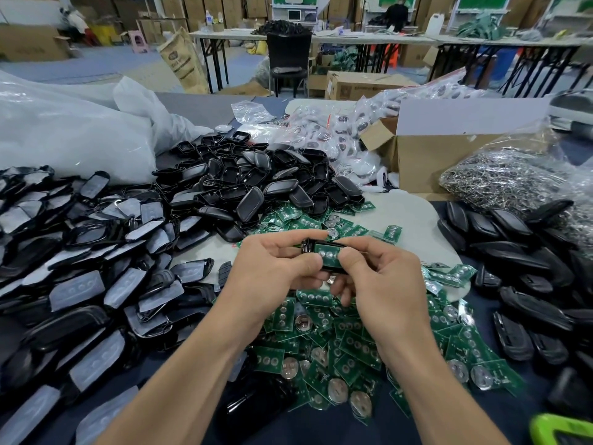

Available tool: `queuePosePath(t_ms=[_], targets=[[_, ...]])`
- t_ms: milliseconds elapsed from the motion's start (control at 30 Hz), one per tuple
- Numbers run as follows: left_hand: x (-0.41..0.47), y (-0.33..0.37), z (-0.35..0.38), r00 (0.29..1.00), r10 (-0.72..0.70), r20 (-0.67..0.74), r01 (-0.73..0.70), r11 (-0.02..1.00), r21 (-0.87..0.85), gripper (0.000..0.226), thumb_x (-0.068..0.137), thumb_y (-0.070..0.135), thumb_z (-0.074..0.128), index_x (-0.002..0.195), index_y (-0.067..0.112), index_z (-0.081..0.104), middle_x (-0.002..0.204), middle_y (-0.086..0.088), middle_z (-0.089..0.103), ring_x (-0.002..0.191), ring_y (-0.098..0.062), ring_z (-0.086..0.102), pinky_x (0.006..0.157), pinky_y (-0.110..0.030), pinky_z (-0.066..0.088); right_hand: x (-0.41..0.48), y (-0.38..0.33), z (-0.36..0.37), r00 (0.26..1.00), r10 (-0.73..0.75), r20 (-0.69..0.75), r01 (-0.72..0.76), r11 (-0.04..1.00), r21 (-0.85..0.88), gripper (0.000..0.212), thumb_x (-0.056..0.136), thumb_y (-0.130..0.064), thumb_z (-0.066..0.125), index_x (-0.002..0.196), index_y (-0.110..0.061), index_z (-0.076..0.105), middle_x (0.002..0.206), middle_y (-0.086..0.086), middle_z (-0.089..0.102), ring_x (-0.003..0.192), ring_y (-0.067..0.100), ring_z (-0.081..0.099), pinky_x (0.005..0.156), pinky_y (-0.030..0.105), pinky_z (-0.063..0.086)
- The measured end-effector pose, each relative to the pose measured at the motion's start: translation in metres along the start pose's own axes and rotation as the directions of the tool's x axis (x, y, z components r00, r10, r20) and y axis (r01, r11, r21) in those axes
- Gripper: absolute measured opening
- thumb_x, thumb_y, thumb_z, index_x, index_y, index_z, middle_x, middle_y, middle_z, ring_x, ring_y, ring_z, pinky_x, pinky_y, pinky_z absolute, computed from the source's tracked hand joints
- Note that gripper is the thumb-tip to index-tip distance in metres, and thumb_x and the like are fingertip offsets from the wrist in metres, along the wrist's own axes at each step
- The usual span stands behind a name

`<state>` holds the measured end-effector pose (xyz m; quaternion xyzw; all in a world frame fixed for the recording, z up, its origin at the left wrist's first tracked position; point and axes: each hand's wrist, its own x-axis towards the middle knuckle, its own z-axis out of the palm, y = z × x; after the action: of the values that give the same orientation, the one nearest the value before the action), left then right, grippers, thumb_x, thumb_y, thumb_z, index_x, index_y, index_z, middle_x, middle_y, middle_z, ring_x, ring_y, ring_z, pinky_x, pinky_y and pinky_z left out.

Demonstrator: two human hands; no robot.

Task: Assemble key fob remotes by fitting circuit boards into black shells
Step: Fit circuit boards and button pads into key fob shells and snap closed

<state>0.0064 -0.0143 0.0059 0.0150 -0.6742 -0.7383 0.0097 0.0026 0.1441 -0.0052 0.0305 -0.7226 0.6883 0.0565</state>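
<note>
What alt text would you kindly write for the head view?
The left hand and right hand hold a black shell with a green circuit board in it, above a pile of loose boards, between heaps of black shells.

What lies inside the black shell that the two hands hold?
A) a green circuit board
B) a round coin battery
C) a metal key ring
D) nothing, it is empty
A: a green circuit board shows in the black shell, which the left hand and the right hand hold together.
</note>
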Motion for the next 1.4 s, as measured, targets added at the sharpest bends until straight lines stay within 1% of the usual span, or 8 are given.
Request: queuePosePath(t_ms=[233,367,467,633,833,1000,1133,1400], targets=[[0.002,-0.004,0.003,0.997,-0.053,-0.055,0.050,0.997,-0.050,0.030,0.087,-0.011,0.071,0.092,0.015,0.085,0.081,-0.019,0.078,0.070,-0.026,0.076,0.064,-0.027,0.062,0.000,0.003,0.001,0.999,0.034,-0.003,-0.034,0.999,0.003,0.026,0.099,-0.009,0.066,0.092,-0.030,0.079,0.072,0.005,0.076,0.057,0.018,0.068,0.060,0.034,0.057],[0.005,-0.005,0.002,0.991,-0.054,-0.123,0.043,0.995,-0.087,0.027,0.089,-0.008,0.073,0.102,0.015,0.081,0.088,-0.017,0.080,0.075,-0.026,0.079,0.065,-0.025,0.062,-0.001,0.001,-0.002,0.984,-0.094,-0.150,0.056,0.969,-0.241,0.029,0.087,-0.015,0.080,0.096,-0.042,0.075,0.092,-0.033,0.072,0.085,-0.011,0.068,0.069,0.008,0.051],[0.006,-0.006,0.000,0.986,-0.044,-0.158,0.030,0.996,-0.089,0.029,0.089,-0.007,0.074,0.102,0.017,0.081,0.089,-0.014,0.081,0.078,-0.025,0.080,0.066,-0.023,0.061,-0.004,-0.004,-0.003,0.968,-0.134,-0.213,0.058,0.943,-0.328,0.019,0.085,-0.024,0.082,0.088,-0.041,0.074,0.086,-0.036,0.069,0.081,-0.008,0.066,0.066,0.008,0.051],[0.005,-0.007,0.002,0.987,-0.034,-0.156,0.020,0.996,-0.090,0.029,0.086,-0.008,0.077,0.100,0.017,0.081,0.087,-0.011,0.081,0.079,-0.026,0.080,0.066,-0.023,0.062,-0.007,-0.003,0.000,0.969,-0.132,-0.207,0.052,0.934,-0.353,0.016,0.086,-0.028,0.083,0.095,-0.041,0.080,0.080,-0.022,0.073,0.071,0.005,0.066,0.074,0.038,0.061],[0.004,-0.008,0.003,0.982,-0.007,-0.191,-0.007,0.997,-0.076,0.030,0.083,-0.008,0.079,0.095,0.019,0.082,0.085,-0.011,0.081,0.076,-0.027,0.080,0.065,-0.022,0.061,-0.010,-0.002,0.003,0.968,-0.141,-0.206,0.047,0.913,-0.405,0.020,0.085,-0.034,0.084,0.103,-0.041,0.080,0.091,-0.020,0.070,0.078,0.005,0.062,0.077,0.035,0.059],[0.003,-0.008,0.007,0.978,0.014,-0.210,-0.027,0.998,-0.059,0.029,0.084,-0.008,0.078,0.097,0.018,0.080,0.085,-0.008,0.081,0.077,-0.024,0.080,0.065,-0.022,0.061,-0.009,0.000,0.004,0.968,-0.131,-0.215,0.041,0.926,-0.376,0.013,0.084,-0.032,0.084,0.079,-0.036,0.073,0.068,-0.008,0.065,0.049,0.006,0.048,0.050,0.027,0.046],[0.002,-0.008,0.009,0.985,0.006,-0.173,-0.019,0.997,-0.074,0.029,0.085,-0.010,0.077,0.097,0.017,0.079,0.085,-0.008,0.081,0.077,-0.024,0.080,0.065,-0.022,0.061,-0.006,0.000,0.004,0.972,-0.114,-0.204,0.057,0.961,-0.269,0.021,0.090,-0.019,0.078,0.074,-0.030,0.069,0.071,-0.016,0.069,0.058,0.004,0.058,0.052,0.016,0.046],[0.005,-0.008,0.008,0.990,-0.085,-0.116,0.063,0.981,-0.181,0.025,0.092,-0.009,0.068,0.104,0.011,0.076,0.091,-0.013,0.081,0.081,-0.025,0.080,0.065,-0.024,0.062,0.003,0.002,-0.003,0.985,-0.063,-0.158,0.041,0.989,-0.141,0.023,0.090,-0.012,0.076,0.081,-0.032,0.072,0.067,-0.005,0.068,0.058,0.012,0.055,0.062,0.039,0.052]])
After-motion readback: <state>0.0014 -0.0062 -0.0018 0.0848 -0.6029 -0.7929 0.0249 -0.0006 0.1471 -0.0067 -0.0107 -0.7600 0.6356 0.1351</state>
